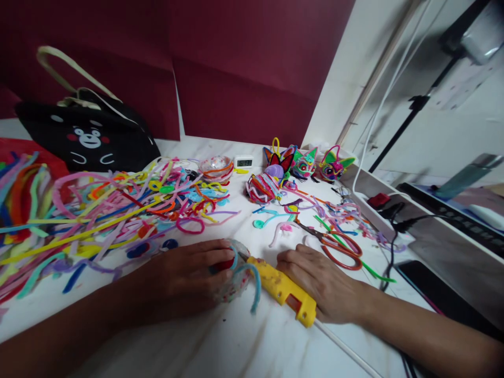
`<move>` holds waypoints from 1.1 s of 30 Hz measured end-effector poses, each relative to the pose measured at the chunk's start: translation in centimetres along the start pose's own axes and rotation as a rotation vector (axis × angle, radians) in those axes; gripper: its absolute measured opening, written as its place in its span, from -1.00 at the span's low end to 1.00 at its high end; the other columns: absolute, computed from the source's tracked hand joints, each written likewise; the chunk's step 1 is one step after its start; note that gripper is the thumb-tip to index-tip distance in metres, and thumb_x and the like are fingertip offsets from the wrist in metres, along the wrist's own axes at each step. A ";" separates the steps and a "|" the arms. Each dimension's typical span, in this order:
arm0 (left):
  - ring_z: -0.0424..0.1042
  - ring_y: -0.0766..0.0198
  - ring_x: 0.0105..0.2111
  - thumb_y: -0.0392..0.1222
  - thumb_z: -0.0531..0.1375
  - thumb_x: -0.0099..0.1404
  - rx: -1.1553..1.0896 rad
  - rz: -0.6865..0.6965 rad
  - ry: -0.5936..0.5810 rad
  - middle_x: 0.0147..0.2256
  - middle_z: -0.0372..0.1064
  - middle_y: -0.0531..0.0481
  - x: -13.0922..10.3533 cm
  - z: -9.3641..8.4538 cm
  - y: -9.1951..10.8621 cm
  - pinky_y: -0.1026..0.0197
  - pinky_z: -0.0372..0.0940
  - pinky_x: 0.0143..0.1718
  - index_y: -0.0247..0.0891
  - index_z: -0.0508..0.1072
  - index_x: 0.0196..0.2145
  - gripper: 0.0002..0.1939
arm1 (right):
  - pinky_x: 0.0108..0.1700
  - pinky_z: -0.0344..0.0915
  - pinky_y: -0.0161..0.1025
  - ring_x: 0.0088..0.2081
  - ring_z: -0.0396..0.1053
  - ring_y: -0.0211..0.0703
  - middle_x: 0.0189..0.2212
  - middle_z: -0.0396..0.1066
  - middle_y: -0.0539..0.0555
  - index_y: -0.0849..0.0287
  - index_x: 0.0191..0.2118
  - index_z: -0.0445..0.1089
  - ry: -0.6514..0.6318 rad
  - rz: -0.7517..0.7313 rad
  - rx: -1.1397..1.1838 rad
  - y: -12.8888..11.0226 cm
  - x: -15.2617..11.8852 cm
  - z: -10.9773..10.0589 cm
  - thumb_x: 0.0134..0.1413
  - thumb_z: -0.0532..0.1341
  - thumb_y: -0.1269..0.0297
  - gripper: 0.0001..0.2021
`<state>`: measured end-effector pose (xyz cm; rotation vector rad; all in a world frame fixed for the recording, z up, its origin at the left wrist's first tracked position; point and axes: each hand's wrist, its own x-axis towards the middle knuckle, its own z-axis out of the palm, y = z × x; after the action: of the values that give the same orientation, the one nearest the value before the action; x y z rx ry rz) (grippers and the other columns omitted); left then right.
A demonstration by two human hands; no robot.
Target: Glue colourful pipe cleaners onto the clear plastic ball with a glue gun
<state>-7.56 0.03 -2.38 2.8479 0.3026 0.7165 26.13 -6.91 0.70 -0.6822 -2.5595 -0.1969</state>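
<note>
My left hand [197,275] is wrapped round a clear round plastic shell [236,291] with coloured specks. A light blue pipe cleaner [256,286] curls out from the shell, and something red shows beneath my fingers. My right hand [315,278] is closed round a yellow glue gun [281,286]; its fingertips are hidden behind the gun. The gun's nozzle [243,256] points left, at the blue pipe cleaner by the shell. A white cord [342,346] runs from the gun toward the bottom edge.
Many pipe cleaners [118,210] cover the left side. Orange scissors [342,249] lie beyond my right hand. Behind stand a clear bowl [216,169], a small clock [243,161] and decorated figures [303,164]. A phone [441,294] lies right, a black bag [88,134] back left.
</note>
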 end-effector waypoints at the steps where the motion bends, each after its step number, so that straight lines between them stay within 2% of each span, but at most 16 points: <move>1: 0.31 -0.03 0.38 -0.19 0.26 0.46 0.018 0.024 0.012 0.28 0.44 -0.11 0.0 0.0 0.0 0.03 0.24 0.45 -0.08 0.46 0.22 -0.60 | -0.27 0.31 -0.10 -0.38 0.44 -0.09 -0.24 0.54 0.28 0.29 -0.08 0.37 -0.002 -0.001 -0.001 0.1 0.1 0.0 0.61 -0.22 0.17 -0.53; 3: 0.34 0.00 0.36 -0.18 0.22 0.50 0.079 0.100 0.041 0.25 0.46 -0.17 0.3 -0.3 0.2 0.08 0.25 0.45 -0.15 0.45 0.21 -0.64 | -0.27 0.32 -0.11 -0.38 0.44 -0.09 -0.25 0.54 0.27 0.29 -0.09 0.38 -0.008 -0.004 0.001 0.3 0.4 0.1 0.61 -0.21 0.17 -0.53; 7: 0.34 0.05 0.36 -0.18 0.16 0.55 0.127 0.124 0.055 0.20 0.49 -0.19 0.7 -0.6 0.5 0.11 0.26 0.43 -0.19 0.45 0.16 -0.72 | -0.26 0.33 -0.13 -0.38 0.43 -0.09 -0.24 0.54 0.29 0.30 -0.09 0.38 -0.010 -0.011 0.004 0.6 0.7 0.3 0.61 -0.22 0.16 -0.51; 14: 0.32 0.05 0.37 -0.20 0.16 0.53 0.061 0.073 0.021 0.28 0.42 -0.16 0.3 0.0 0.2 0.01 0.20 0.47 -0.18 0.44 0.20 -0.67 | -0.26 0.32 -0.10 -0.38 0.43 -0.08 -0.24 0.55 0.27 0.29 -0.09 0.38 -0.009 -0.008 0.007 0.2 0.1 0.0 0.61 -0.20 0.14 -0.52; 21: 0.34 0.12 0.36 -0.21 0.14 0.55 0.158 0.146 0.078 0.23 0.47 -0.18 0.5 -0.3 0.2 0.12 0.23 0.44 -0.22 0.46 0.18 -0.69 | -0.26 0.32 -0.09 -0.39 0.42 -0.07 -0.23 0.54 0.29 0.31 -0.07 0.38 -0.027 -0.015 0.031 -0.3 -0.3 -0.1 0.60 -0.17 0.14 -0.54; 25: 0.36 0.09 0.34 -0.18 0.21 0.49 0.181 0.128 0.086 0.21 0.50 -0.15 0.7 -0.3 0.3 0.14 0.30 0.40 -0.16 0.47 0.16 -0.69 | -0.27 0.31 -0.09 -0.39 0.41 -0.07 -0.23 0.53 0.29 0.31 -0.07 0.38 -0.038 -0.011 0.059 -0.4 -0.5 0.0 0.60 -0.13 0.11 -0.56; 27: 0.37 0.09 0.34 -0.18 0.20 0.49 0.172 0.131 0.097 0.21 0.50 -0.15 0.7 -0.3 0.3 0.13 0.27 0.42 -0.18 0.48 0.14 -0.70 | -0.27 0.32 -0.09 -0.39 0.41 -0.07 -0.22 0.52 0.29 0.30 -0.07 0.38 -0.041 -0.010 0.076 -0.4 -0.6 0.1 0.60 -0.12 0.10 -0.57; 33: 0.35 0.08 0.35 -0.31 0.14 0.51 0.155 0.096 0.060 0.28 0.41 -0.09 0.5 -0.5 0.6 0.13 0.23 0.44 -0.21 0.46 0.17 -0.68 | -0.25 0.32 -0.07 -0.35 0.42 -0.05 -0.21 0.50 0.28 0.30 -0.05 0.38 -0.071 -0.001 0.094 -0.5 -0.9 0.1 0.58 -0.08 0.13 -0.61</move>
<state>-7.25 -0.40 -1.57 3.0086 0.2405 0.8323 26.51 -7.68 0.22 -0.6638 -2.6178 -0.0537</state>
